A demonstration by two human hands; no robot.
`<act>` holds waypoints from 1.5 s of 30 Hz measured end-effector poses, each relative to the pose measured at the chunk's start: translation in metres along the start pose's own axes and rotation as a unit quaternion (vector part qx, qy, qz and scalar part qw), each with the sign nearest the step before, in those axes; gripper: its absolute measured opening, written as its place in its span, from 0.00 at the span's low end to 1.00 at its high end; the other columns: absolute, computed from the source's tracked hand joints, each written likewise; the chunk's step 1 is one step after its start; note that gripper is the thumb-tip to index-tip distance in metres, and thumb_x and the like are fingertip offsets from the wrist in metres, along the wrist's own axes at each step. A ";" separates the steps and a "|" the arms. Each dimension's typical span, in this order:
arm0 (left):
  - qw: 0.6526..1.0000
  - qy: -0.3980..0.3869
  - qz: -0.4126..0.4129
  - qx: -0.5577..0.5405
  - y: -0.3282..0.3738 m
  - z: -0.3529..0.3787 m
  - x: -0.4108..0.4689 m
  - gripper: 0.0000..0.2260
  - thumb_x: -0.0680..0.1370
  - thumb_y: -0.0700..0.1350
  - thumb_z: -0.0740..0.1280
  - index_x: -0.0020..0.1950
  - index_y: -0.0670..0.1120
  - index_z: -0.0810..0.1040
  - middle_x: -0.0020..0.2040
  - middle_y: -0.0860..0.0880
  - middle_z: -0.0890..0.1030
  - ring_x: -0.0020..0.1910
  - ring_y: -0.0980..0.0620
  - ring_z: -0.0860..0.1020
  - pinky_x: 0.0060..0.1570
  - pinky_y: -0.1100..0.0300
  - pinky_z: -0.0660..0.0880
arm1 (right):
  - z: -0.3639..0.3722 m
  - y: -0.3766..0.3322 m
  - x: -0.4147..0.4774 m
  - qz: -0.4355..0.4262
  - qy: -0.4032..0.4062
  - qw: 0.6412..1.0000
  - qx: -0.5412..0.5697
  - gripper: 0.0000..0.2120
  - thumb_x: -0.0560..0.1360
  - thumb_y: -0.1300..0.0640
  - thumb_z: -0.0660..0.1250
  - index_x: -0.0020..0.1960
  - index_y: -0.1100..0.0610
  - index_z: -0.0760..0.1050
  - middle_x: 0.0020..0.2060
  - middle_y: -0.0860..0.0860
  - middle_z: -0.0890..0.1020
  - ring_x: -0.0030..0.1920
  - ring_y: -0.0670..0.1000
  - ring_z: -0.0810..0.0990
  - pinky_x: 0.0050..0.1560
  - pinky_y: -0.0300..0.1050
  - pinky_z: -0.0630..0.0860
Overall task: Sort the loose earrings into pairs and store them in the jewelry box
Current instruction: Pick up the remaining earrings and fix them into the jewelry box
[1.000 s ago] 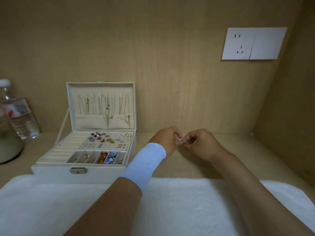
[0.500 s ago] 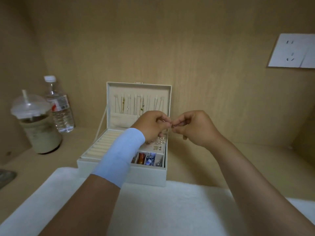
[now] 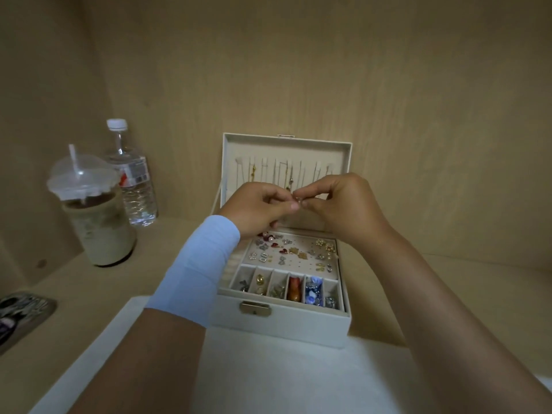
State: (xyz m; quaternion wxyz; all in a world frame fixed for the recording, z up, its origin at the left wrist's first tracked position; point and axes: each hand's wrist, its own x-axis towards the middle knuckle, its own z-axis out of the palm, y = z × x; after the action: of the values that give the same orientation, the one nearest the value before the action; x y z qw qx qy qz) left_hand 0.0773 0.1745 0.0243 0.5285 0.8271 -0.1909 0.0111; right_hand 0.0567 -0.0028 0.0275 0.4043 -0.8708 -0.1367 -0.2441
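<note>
A white jewelry box (image 3: 280,327) stands open on the shelf, its lid upright with thin chains hanging inside. Several stud earrings (image 3: 294,251) sit on the perforated pad, and the front row of small compartments (image 3: 286,286) holds more pieces. Above the box, my left hand (image 3: 258,209) and my right hand (image 3: 340,204) meet fingertip to fingertip. Both pinch a tiny earring (image 3: 297,199) between them; its shape is too small to make out. A pale blue sleeve band covers my left wrist.
An iced drink cup (image 3: 92,210) with a domed lid and a water bottle (image 3: 133,177) stand at the left. A phone (image 3: 21,315) lies at the left edge. A white towel (image 3: 268,372) covers the shelf in front of the box. Wooden walls close in behind and left.
Both hands, still joined at the fingertips, have gone from right of the box to above it. The view has swung left, and the wall socket has left the frame.
</note>
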 end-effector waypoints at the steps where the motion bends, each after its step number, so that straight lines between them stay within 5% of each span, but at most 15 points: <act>1: 1.000 0.004 -0.001 -0.005 -0.001 0.000 0.001 0.02 0.76 0.45 0.72 0.48 0.49 0.83 0.30 0.55 0.80 0.30 0.58 0.77 0.36 0.62 0.77 | 0.003 0.001 0.000 -0.007 0.015 1.000 -0.013 0.06 0.71 0.57 0.78 0.46 0.47 0.86 0.40 0.38 0.85 0.46 0.37 0.83 0.53 0.36 0.78; 10: 0.999 0.019 -0.017 -0.030 -0.010 0.003 0.006 0.03 0.77 0.46 0.71 0.48 0.52 0.84 0.33 0.50 0.80 0.32 0.54 0.76 0.35 0.60 0.75 | 0.002 0.018 0.003 0.026 -0.015 0.994 0.109 0.06 0.70 0.62 0.78 0.47 0.55 0.86 0.40 0.45 0.87 0.43 0.39 0.85 0.49 0.32 0.79; 14: 0.998 0.062 -0.032 0.001 -0.016 0.000 0.008 0.03 0.76 0.45 0.72 0.50 0.49 0.82 0.41 0.45 0.85 0.35 0.53 0.79 0.42 0.55 0.79 | 0.008 0.031 -0.001 0.067 -0.061 0.996 -0.007 0.03 0.71 0.56 0.78 0.43 0.48 0.86 0.38 0.42 0.86 0.42 0.38 0.83 0.49 0.38 0.80; 17: 0.997 0.076 -0.033 -0.007 -0.018 -0.003 0.008 0.02 0.76 0.44 0.71 0.47 0.47 0.82 0.43 0.46 0.86 0.35 0.52 0.80 0.38 0.57 0.79 | 0.015 0.033 -0.005 0.067 -0.100 0.984 -0.131 0.01 0.72 0.51 0.77 0.43 0.46 0.86 0.37 0.39 0.85 0.40 0.39 0.82 0.47 0.43 0.81; 28: 0.997 0.075 -0.004 -0.015 -0.017 0.001 0.010 0.01 0.75 0.45 0.73 0.44 0.50 0.84 0.33 0.52 0.81 0.33 0.55 0.79 0.41 0.59 0.79 | 0.022 0.028 -0.003 -0.021 -0.130 0.955 -0.264 0.02 0.74 0.47 0.73 0.45 0.44 0.84 0.39 0.38 0.83 0.42 0.40 0.79 0.39 0.40 0.73; 34: 0.997 0.060 -0.018 -0.033 -0.016 0.001 0.008 0.01 0.76 0.46 0.73 0.45 0.51 0.85 0.43 0.41 0.85 0.36 0.50 0.78 0.44 0.50 0.81 | 0.015 0.028 -0.001 0.008 -0.180 0.953 -0.245 0.07 0.76 0.45 0.70 0.45 0.45 0.84 0.38 0.39 0.83 0.39 0.39 0.78 0.38 0.40 0.72; 39: 0.998 0.048 -0.030 -0.024 -0.018 0.003 0.010 0.02 0.76 0.46 0.72 0.46 0.52 0.85 0.43 0.44 0.86 0.38 0.51 0.80 0.45 0.52 0.80 | 0.015 0.029 -0.002 0.018 -0.191 0.956 -0.224 0.06 0.76 0.46 0.70 0.45 0.46 0.83 0.39 0.40 0.83 0.41 0.40 0.80 0.42 0.42 0.75; 42: 0.998 0.048 -0.037 -0.034 -0.020 0.004 0.010 0.02 0.76 0.45 0.72 0.46 0.51 0.85 0.42 0.46 0.86 0.38 0.52 0.80 0.42 0.55 0.79 | 0.008 0.031 0.001 0.030 -0.134 0.984 -0.116 0.03 0.77 0.50 0.70 0.47 0.47 0.82 0.42 0.41 0.84 0.45 0.40 0.81 0.48 0.44 0.77; 45: 0.995 0.056 -0.033 -0.070 -0.016 0.007 0.009 0.04 0.78 0.44 0.70 0.47 0.49 0.84 0.42 0.50 0.86 0.38 0.53 0.79 0.36 0.61 0.77 | -0.006 0.023 0.003 0.029 -0.064 0.997 0.030 0.06 0.76 0.58 0.73 0.52 0.50 0.83 0.43 0.44 0.83 0.38 0.34 0.79 0.45 0.33 0.72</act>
State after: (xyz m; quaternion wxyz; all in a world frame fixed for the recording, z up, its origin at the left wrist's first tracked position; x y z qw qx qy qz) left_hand 0.0894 0.1715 0.0091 0.5949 0.7922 -0.1335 0.0265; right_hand 0.0677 -0.0220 0.0174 0.4273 -0.8758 -0.1448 -0.1717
